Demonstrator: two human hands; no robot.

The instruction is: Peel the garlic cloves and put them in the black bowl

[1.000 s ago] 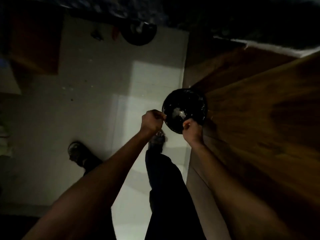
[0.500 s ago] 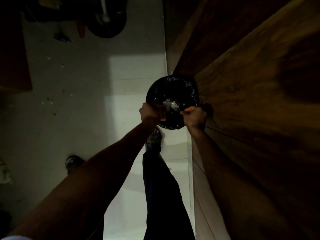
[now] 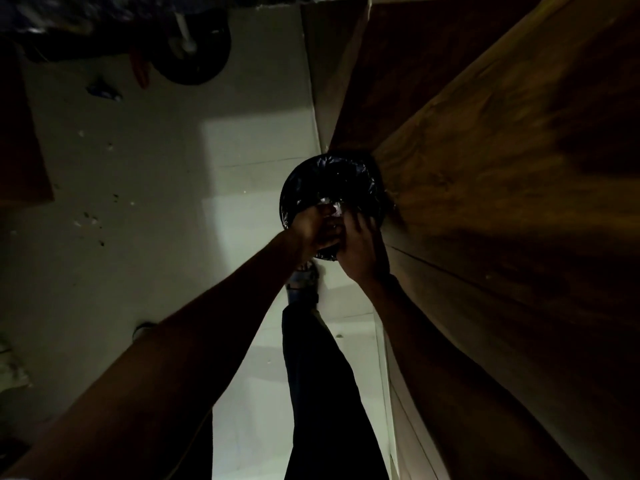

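Note:
The scene is very dark. A round black container (image 3: 332, 181) lined with shiny black plastic stands on the floor against the wooden cabinet, with pale scraps (image 3: 334, 205) inside. Both my hands meet just above its near rim. My left hand (image 3: 313, 232) is curled around a small pale piece, seemingly a garlic clove (image 3: 336, 212). The fingers of my right hand (image 3: 360, 242) reach in from the right and pinch at the same piece. The clove is mostly hidden by my fingers.
A dark wooden cabinet front (image 3: 502, 202) fills the right side. The pale tiled floor (image 3: 156, 188) spreads to the left, with my leg (image 3: 318, 375) and shoe (image 3: 304, 275) below the hands. A dark round object (image 3: 197, 60) lies at the far end of the floor.
My hands were apart at either side of the container's near rim. They have come together over it, and the view has shifted closer to the cabinet.

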